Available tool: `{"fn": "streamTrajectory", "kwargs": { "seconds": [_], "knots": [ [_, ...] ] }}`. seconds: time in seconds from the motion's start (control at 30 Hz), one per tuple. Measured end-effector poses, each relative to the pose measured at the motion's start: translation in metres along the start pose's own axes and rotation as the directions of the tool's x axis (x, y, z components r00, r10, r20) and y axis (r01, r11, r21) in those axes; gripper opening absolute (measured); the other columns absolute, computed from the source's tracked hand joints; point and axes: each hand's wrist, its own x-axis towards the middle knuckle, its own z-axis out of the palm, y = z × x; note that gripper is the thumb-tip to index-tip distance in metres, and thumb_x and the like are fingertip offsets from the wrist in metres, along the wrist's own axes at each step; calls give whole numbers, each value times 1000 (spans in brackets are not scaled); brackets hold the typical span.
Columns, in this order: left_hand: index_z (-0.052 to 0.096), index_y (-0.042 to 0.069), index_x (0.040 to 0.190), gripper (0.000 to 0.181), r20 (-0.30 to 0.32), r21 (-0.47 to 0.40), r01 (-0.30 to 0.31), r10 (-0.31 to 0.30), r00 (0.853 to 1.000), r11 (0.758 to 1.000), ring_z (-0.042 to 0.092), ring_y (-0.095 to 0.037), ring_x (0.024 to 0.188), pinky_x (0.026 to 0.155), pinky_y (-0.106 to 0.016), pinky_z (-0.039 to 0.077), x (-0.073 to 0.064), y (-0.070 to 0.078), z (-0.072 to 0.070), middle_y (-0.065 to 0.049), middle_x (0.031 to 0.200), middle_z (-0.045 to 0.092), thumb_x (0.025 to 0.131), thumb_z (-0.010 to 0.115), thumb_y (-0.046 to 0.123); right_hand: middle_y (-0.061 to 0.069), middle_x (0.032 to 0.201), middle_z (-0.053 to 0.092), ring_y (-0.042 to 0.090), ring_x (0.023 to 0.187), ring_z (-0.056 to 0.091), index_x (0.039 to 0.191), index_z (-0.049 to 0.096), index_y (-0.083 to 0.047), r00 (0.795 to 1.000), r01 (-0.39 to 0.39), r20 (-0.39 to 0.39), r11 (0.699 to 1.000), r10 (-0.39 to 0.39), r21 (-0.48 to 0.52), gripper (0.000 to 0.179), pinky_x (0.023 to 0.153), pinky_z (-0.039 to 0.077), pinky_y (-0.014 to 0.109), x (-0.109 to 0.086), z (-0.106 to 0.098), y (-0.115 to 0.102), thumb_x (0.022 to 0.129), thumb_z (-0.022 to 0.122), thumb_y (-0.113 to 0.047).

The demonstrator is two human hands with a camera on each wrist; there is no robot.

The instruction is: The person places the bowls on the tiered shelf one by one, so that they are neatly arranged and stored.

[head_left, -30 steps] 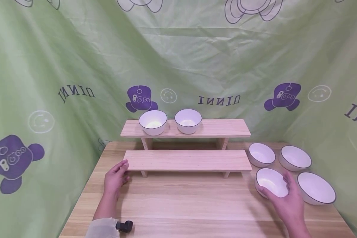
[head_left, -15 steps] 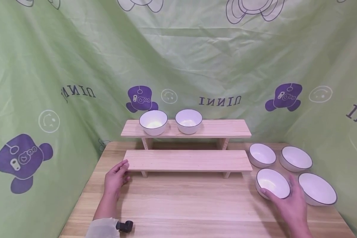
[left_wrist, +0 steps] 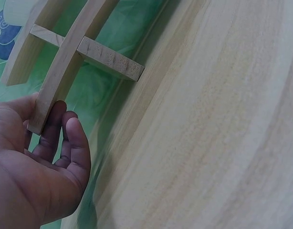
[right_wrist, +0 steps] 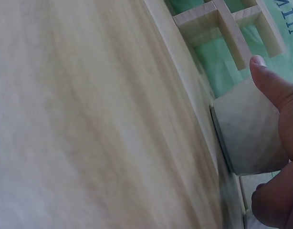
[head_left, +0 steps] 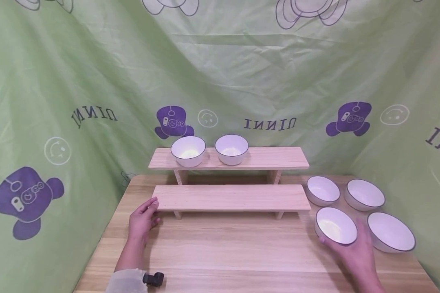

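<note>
My left hand (head_left: 141, 219) pinches the left end of the lower board (head_left: 231, 197) of a pale wooden two-step rack; in the left wrist view its thumb lies on one face and the fingers (left_wrist: 51, 129) on the other. At the right of the table, my right hand (head_left: 357, 252) curves round a white dark-rimmed bowl (head_left: 335, 224), thumb on its near left side and fingers on its right. That bowl stands upright. In the right wrist view the thumb (right_wrist: 268, 78) lies along the bowl's wall (right_wrist: 251, 129), and part of the other fingers is hidden.
Two matching bowls sit on the upper board (head_left: 278, 158), a left one (head_left: 188, 151) and a right one (head_left: 232, 149). Three more bowls stand about the held one: behind (head_left: 322, 190), back right (head_left: 364, 194), and right (head_left: 390, 232). Green printed cloth (head_left: 220, 73) surrounds the wooden table (head_left: 220, 256).
My right hand has come down round the front right bowl, its thumb passing from over the rim to the outer side. The left hand and the bowls have stayed in place.
</note>
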Motion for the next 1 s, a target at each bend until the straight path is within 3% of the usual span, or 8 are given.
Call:
{"fn": "streamTrajectory", "kwargs": {
  "seconds": [0.27, 0.63, 1.0],
  "knots": [
    [64, 16, 142, 59, 5, 5, 0, 0, 1000, 1000, 65, -11, 96, 82, -31, 63, 0, -1, -2, 3, 127, 60, 91, 82, 40, 37, 164, 16, 56, 148, 21, 166, 1, -3, 999, -30, 43, 999, 29, 24, 140, 122, 18, 68, 0, 3, 4, 69, 99, -31],
    [65, 16, 140, 58, 4, 9, -3, 3, 1000, 1000, 66, -12, 96, 79, -29, 63, 1, -1, -1, 4, 127, 62, 90, 82, 40, 39, 159, 26, 56, 143, 29, 166, 2, -5, 994, -96, 61, 995, 93, 35, 141, 119, 25, 68, 3, 5, 0, 68, 99, -31],
    [62, 16, 143, 60, 15, 12, 7, -7, 1000, 1000, 66, -11, 97, 82, -29, 63, 0, 0, -2, 4, 130, 59, 92, 81, 41, 37, 151, 38, 51, 137, 37, 165, 14, -4, 996, -78, 44, 997, 78, 6, 131, 116, 30, 66, 4, 6, 2, 69, 99, -34]
  ]
}}
